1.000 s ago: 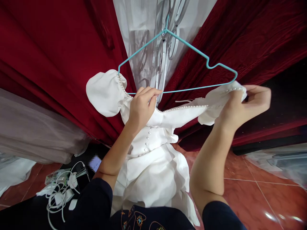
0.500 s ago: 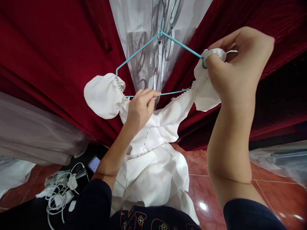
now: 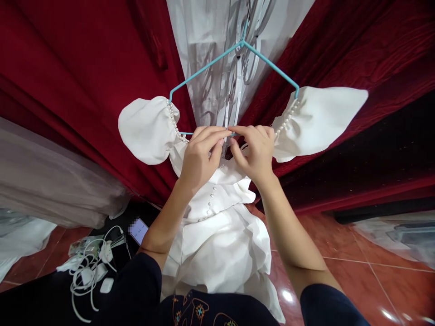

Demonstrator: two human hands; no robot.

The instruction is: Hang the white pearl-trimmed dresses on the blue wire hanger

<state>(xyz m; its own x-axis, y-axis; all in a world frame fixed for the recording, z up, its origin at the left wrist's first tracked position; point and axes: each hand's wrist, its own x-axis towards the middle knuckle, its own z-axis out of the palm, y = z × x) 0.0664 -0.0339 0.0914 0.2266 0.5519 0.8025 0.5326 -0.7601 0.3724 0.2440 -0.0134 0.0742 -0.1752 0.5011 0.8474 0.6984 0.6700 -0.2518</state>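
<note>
A white dress (image 3: pixel 217 240) with pearl-trimmed neckline and puffed sleeves hangs on a light blue hanger (image 3: pixel 207 66). Both sleeves sit at the hanger's ends, the right one spread outward to a point. My left hand (image 3: pixel 204 156) has its fingers closed on the hanger's lower bar, left of its middle. Close beside it, almost fingertip to fingertip, my right hand (image 3: pixel 254 151) pinches the same bar. The hands cover the middle of the bar and part of the neckline. A row of buttons runs down the bodice.
Red curtains (image 3: pixel 84 59) hang on both sides, with white hangers (image 3: pixel 238 86) between them. At lower left, a black surface holds white cables (image 3: pixel 81 280), a lit phone (image 3: pixel 138 231) and a small white case (image 3: pixel 107 285). Tiles (image 3: pixel 340 244) cover the floor.
My right hand has let go of the right sleeve and moved left and down to the lower bar beside my left hand. The right sleeve now lies spread out. The hanger appears slightly farther right.
</note>
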